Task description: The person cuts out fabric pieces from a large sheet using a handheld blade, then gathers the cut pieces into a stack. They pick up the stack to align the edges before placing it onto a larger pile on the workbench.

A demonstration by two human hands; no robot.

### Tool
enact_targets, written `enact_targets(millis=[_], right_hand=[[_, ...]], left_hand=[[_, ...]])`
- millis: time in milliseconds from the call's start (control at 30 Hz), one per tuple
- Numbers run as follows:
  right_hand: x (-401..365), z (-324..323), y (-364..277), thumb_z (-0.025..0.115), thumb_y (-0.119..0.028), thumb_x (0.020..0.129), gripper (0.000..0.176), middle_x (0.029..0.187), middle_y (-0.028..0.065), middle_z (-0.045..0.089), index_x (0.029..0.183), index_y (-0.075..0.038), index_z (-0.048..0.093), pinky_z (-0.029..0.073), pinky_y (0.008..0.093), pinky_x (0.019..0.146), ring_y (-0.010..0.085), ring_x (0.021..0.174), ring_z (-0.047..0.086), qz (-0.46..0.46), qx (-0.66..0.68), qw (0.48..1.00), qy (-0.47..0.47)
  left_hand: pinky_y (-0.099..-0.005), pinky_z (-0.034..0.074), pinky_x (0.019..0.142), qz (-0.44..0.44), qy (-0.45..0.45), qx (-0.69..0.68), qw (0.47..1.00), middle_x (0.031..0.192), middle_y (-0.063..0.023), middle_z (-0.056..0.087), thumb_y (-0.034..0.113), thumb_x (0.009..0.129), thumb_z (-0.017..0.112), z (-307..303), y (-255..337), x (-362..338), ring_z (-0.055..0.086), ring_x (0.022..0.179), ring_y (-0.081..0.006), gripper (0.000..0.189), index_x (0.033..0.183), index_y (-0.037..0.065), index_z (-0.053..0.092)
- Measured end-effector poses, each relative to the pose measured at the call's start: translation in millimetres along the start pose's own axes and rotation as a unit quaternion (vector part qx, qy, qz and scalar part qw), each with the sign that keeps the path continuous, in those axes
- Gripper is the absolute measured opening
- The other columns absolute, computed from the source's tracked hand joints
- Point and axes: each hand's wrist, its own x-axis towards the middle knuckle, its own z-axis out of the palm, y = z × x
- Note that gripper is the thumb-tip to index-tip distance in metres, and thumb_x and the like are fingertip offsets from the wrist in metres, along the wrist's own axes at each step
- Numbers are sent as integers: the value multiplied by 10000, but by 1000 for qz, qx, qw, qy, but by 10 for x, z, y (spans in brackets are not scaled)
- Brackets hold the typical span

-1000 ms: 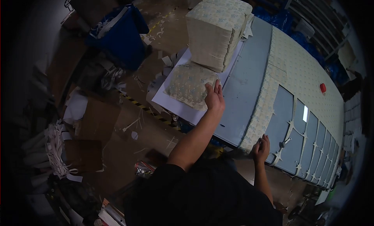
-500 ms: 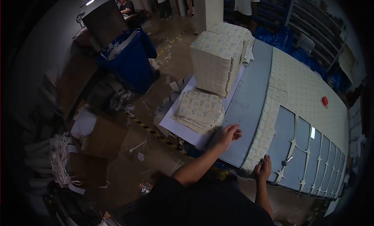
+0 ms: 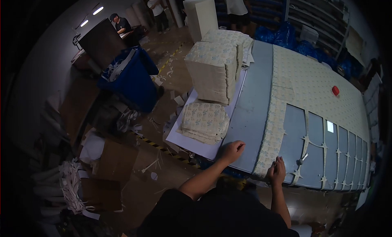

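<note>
My left hand (image 3: 233, 151) is over the grey tabletop (image 3: 247, 131) near its front edge, fingers curled together and nothing visible in them. Just beyond it, a low pile of cut patterned pieces (image 3: 204, 120) lies on a white board (image 3: 196, 145). My right hand (image 3: 277, 171) rests at the front end of a pale patterned sheet (image 3: 270, 145), its fingers partly stretched along the sheet's cut edge. To the right of that hand, a small metal tool (image 3: 302, 159) lies among the narrow leftover strips (image 3: 305, 141) of the cut-out sheet.
A tall stack of patterned pieces (image 3: 209, 73) stands behind the low pile. A red object (image 3: 335, 91) sits on the uncut sheet. On the left are a blue bin (image 3: 130, 82), a cardboard box (image 3: 112, 161) and floor scraps. Other people are in the background.
My left hand has drawn back slightly toward the table's front edge, and its spread fingers have curled in. My right hand stays at the sheet's front end. The camera view has shifted.
</note>
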Motion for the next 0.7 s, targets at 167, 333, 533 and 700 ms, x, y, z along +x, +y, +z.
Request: enact_targets(millis=[167, 333, 533, 700], right_hand=[[-11, 9, 36, 610, -10, 827, 216, 1261, 228, 624, 1043, -3, 612, 425, 479, 1065, 438, 1257, 541, -20, 12, 1000, 5], [-97, -59, 9, 614, 16, 832, 265, 1306, 234, 591, 1095, -6, 592, 416, 471, 1065, 439, 1279, 514, 5, 44, 998, -34], [-626, -407, -344, 608, 42, 820, 366, 1375, 229, 535, 1180, -21, 577, 342, 483, 1136, 435, 1333, 466, 49, 15, 995, -89], [-1076, -549, -514, 664, 6, 818, 435, 1460, 176, 490, 1242, -21, 566, 455, 434, 1052, 374, 1295, 524, 161, 54, 972, -163]], left_hand=[[-335, 514, 668, 34, 23, 8, 999, 848, -124, 677, 108, 914, 651, 22, -58, 7, 665, 746, -257, 117, 975, 8, 662], [-327, 521, 658, 27, 42, -6, 999, 825, -135, 684, 113, 914, 660, 10, -33, 25, 674, 726, -259, 121, 974, 9, 667], [-317, 523, 649, 10, 42, 8, 999, 820, -123, 688, 142, 934, 652, -11, -67, -17, 663, 696, -219, 138, 989, 18, 677], [-286, 526, 711, -67, 11, -57, 996, 859, -77, 698, 141, 963, 624, -8, -347, -89, 657, 761, -149, 153, 1024, 12, 677]])
